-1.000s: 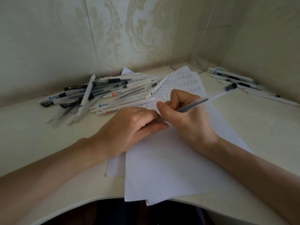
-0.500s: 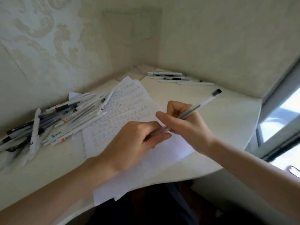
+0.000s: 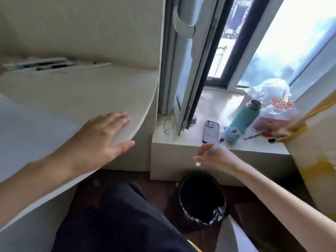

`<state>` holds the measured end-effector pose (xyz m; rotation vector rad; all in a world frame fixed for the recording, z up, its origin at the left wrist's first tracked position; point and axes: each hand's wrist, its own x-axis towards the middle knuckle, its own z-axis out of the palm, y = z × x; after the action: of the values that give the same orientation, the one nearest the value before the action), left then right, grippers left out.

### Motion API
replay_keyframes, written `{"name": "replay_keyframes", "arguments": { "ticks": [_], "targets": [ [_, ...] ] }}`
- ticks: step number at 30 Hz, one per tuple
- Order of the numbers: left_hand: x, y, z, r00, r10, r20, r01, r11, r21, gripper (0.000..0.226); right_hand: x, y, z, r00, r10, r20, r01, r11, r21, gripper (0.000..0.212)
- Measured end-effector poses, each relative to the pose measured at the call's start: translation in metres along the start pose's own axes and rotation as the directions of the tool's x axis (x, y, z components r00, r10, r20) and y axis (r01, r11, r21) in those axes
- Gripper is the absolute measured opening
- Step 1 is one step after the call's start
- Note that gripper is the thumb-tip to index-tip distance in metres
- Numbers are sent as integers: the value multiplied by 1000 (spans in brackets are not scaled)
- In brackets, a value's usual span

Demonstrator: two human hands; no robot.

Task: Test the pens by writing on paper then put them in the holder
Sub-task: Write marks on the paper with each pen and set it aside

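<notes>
Left hand (image 3: 107, 135) flat, fingers (image 3: 118, 118) straight, on surface (image 3: 81, 91). Right hand (image 3: 216, 157) pinches pen (image 3: 212, 148); bin (image 3: 201, 197) at six o'clock.

Just above the bin (image 3: 201, 197), the pen (image 3: 197, 163) is a pale blur, mostly hidden inside the right hand (image 3: 216, 157). Far up-left of the bin, more pens (image 3: 45, 65) are smeared streaks. Right of the bin, a sheet (image 3: 241, 237) is cut off by the bottom edge. The bin's inside is too dark to read.
</notes>
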<state>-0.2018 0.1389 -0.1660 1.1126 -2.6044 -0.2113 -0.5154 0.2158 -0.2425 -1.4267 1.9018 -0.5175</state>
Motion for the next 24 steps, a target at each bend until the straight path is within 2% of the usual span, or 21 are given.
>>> {"name": "replay_keyframes", "arguments": {
  "ticks": [2,4,6,8,11,13,15,17,21,24],
  "targets": [
    [1,-3,3,1000,4,-18,-3,1000,6,84,5,41,10,996,91,-19,-92,994,-67,22],
    [0,-7,5,999,11,-31,-11,1000,13,78,8,65,14,993,115,-21,-117,989,-92,27],
    [0,-6,5,1000,1,-12,-1,1000,10,74,12,69,13,994,105,-22,-106,989,-100,35],
    [0,-4,3,1000,5,-13,-5,1000,16,75,18,53,8,999,33,-42,-34,999,-10,35],
    [0,1,-3,999,14,-28,-14,1000,18,87,21,-11,-4,975,-206,-82,218,959,180,20],
    [-3,0,-9,999,-30,-19,30,1000,-10,88,19,-67,-7,914,-385,-128,405,884,234,13],
    [-5,-4,-18,997,-74,-25,73,997,-27,83,16,-119,-5,852,-500,-156,524,812,259,15],
    [-14,-15,-34,989,-128,-80,127,992,-15,78,23,-167,6,799,-588,-125,599,761,250,15],
    [-51,-54,-65,952,-275,-138,274,961,-21,64,57,-249,46,706,-707,-44,707,700,97,11],
    [-92,-88,-79,909,-373,-189,374,927,-32,79,92,-296,77,691,-723,-31,723,691,1,11]
  ]
}}
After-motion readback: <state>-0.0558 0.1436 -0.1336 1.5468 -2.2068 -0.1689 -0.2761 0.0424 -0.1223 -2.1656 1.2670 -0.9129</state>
